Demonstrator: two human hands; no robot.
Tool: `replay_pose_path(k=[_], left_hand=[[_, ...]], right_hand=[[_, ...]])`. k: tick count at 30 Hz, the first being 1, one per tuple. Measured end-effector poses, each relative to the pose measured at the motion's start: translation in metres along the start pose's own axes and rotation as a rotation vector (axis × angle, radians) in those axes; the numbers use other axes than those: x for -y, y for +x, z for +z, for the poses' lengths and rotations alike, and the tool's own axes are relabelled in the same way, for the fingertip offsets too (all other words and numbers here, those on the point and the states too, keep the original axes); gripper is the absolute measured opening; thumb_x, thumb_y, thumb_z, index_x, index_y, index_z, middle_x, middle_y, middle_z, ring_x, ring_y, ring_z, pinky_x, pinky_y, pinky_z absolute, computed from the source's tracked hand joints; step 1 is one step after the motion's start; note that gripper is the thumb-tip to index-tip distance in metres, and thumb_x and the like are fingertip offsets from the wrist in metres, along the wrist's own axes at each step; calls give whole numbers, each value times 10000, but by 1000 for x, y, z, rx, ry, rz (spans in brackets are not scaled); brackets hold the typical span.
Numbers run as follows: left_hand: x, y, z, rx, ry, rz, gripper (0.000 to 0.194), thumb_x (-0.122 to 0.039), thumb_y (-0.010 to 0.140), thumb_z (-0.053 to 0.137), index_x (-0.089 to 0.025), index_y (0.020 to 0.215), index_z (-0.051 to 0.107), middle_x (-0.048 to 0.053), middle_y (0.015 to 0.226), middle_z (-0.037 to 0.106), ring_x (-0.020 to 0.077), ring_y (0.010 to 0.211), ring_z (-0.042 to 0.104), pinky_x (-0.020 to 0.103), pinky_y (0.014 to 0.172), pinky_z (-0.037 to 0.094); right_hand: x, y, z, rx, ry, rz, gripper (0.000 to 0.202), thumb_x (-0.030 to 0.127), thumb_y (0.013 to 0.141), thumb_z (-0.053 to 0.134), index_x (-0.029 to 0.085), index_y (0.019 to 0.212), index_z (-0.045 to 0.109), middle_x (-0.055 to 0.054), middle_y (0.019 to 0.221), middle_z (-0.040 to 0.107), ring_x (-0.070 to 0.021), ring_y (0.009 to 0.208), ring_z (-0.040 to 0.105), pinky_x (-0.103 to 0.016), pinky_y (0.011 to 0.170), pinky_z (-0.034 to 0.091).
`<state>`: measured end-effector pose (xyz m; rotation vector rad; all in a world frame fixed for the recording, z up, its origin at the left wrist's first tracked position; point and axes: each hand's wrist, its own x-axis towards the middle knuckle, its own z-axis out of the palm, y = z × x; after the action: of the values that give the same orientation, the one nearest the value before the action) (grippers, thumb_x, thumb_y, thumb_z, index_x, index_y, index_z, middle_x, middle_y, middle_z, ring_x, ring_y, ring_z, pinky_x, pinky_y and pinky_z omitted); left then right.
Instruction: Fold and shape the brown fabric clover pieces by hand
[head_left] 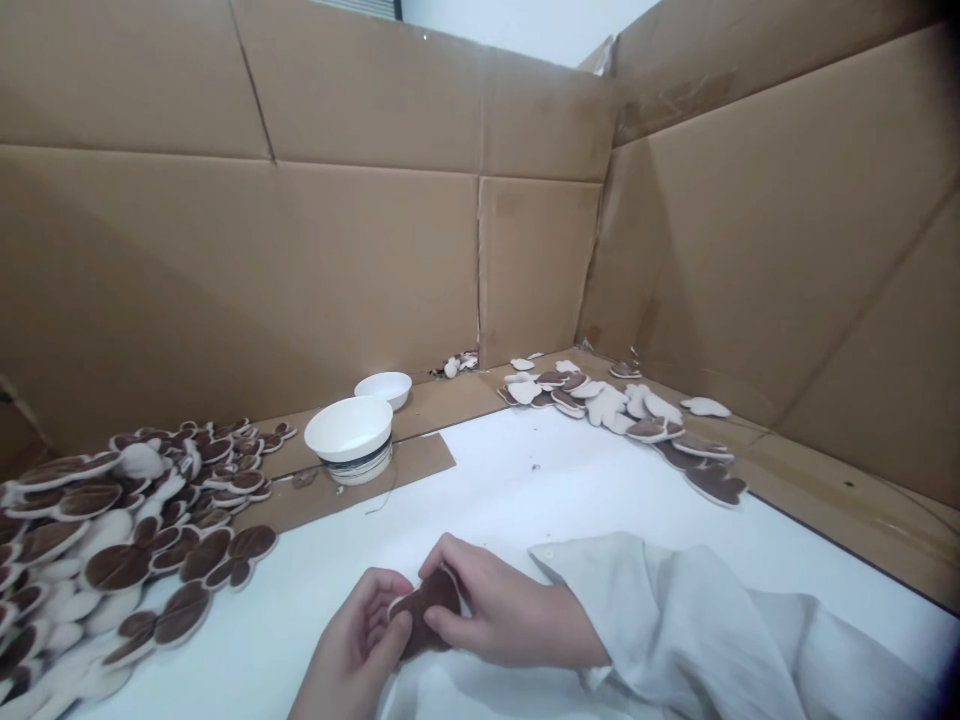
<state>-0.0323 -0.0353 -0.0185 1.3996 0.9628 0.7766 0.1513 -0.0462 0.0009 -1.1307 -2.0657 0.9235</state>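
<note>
Low in the middle of the head view, a small brown fabric piece with a pale edge (426, 612) is held between both hands. My left hand (367, 632) pinches its left side, thumb on the brown face and fingers curled behind. On the opposite side my right hand (491, 610) grips it with thumb and forefinger. Part of the piece is covered by the fingers. Similar brown and white rounded, lobed fabric pieces (120, 568) are heaped at the left. Another, looser group of such pieces (607, 402) lies at the back right.
A white bowl with a dark-striped band (351, 432) stands behind the hands, with a shallower white bowl (384, 388) just beyond. Tall cardboard walls (360, 260) close off the back and right. White sheeting (480, 490) covers the work surface over cardboard (427, 465).
</note>
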Motion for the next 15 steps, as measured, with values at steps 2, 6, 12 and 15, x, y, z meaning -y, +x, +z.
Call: replay_pose_path(k=[2, 6, 12, 15], left_hand=[[0, -2, 1, -7, 90, 16, 241, -415, 808, 492, -188, 890, 501, 27, 808, 580, 180, 757, 572, 310, 729, 468], [-1, -6, 0, -121, 421, 60, 224, -388, 806, 473, -199, 911, 534, 44, 852, 581, 206, 814, 546, 346, 769, 450], [-9, -8, -1, -103, 714, 136, 182, -340, 844, 425, -217, 908, 542, 52, 944, 569, 228, 950, 485, 391, 850, 400], [-12, -6, -2, -72, 777, 156, 177, -313, 866, 390, -207, 869, 531, 49, 902, 559, 216, 903, 486, 376, 815, 398]], right_hand=[[-1, 0, 0, 13, 19, 21, 183, 185, 775, 502, 178, 945, 436, -5, 786, 566, -108, 669, 520, -221, 600, 425], [0, 0, 0, -38, -87, -30, 172, 172, 762, 529, 177, 924, 470, -35, 873, 546, -141, 806, 516, -263, 714, 441], [2, 0, -1, -52, -153, -49, 143, 183, 789, 538, 166, 931, 534, -74, 979, 490, -161, 912, 486, -283, 787, 433], [0, 1, 1, -73, -141, -56, 59, 149, 789, 526, 171, 842, 543, -27, 825, 505, -138, 802, 488, -258, 716, 420]])
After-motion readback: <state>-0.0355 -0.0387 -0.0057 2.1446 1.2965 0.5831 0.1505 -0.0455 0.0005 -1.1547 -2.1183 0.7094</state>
